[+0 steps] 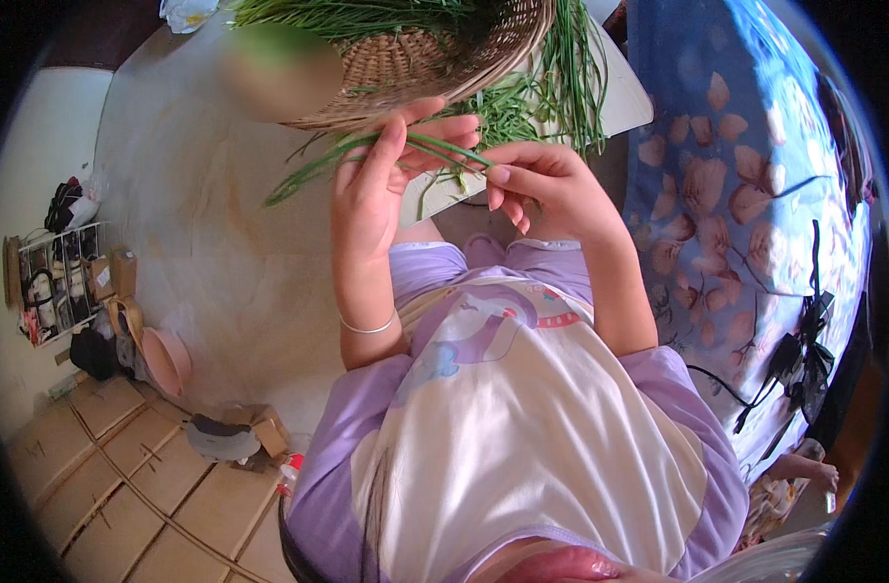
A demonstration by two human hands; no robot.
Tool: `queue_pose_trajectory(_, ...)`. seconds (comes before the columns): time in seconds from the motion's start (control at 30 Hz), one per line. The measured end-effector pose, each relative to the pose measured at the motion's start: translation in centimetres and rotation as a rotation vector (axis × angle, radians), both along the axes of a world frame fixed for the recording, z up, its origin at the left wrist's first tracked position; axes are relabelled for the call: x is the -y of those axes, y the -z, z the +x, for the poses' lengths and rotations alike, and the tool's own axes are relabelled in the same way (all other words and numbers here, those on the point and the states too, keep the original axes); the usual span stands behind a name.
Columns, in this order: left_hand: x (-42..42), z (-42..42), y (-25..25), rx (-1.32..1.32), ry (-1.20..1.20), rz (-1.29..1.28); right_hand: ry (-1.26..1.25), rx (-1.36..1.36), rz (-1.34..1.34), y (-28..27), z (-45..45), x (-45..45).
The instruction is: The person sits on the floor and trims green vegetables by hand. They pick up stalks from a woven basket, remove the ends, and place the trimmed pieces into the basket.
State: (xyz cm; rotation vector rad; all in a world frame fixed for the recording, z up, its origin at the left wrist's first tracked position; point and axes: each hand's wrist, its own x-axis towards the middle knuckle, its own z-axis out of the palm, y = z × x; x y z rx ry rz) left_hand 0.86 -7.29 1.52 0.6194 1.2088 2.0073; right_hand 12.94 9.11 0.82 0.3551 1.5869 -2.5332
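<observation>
My left hand (386, 160), thumb up and fingers spread towards the right, has a few long green stalks (320, 166) lying across it. The thumb and index finger of my right hand (528, 178) pinch the other end of these stalks. Just beyond both hands stands a woven wicker basket (393, 62) with a heap of long thin greens (357, 16) in it. Under and beside the basket, cut or loose green pieces (506, 113) and a long bunch of green stalks (572, 73) lie on a white board or tabletop (623, 91).
To the right is a bed or couch with a blue floral cover (707, 182) and black ribbons (805, 357). At the left are a rack (62, 284), a pink bin (165, 361) and cardboard boxes (269, 431). Another person's hand (823, 475) shows at the lower right.
</observation>
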Motion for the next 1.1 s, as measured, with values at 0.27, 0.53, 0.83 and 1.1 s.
queue_pose_trajectory(0.27, -0.2, 0.2, -0.4, -0.004, -0.063, 0.067, 0.094, -0.183, 0.266, 1.3, -1.5, -2.0)
queue_pose_trajectory(0.53, 0.1, 0.1, -0.9, -0.010, -0.147, 0.069, 0.061, -0.199, 0.419, 2.8, -1.9, -3.8)
queue_pose_trajectory(0.83, 0.1, 0.3, -1.1, -0.027, -0.198, 0.090, 0.478, -0.507, 1.299, 1.8, -2.5, -3.3)
queue_pose_trajectory(1.1, -0.1, 1.0, -1.4, -0.117, -0.183, 0.054, 0.348, -0.646, 1.215, -2.2, -3.1, 1.5)
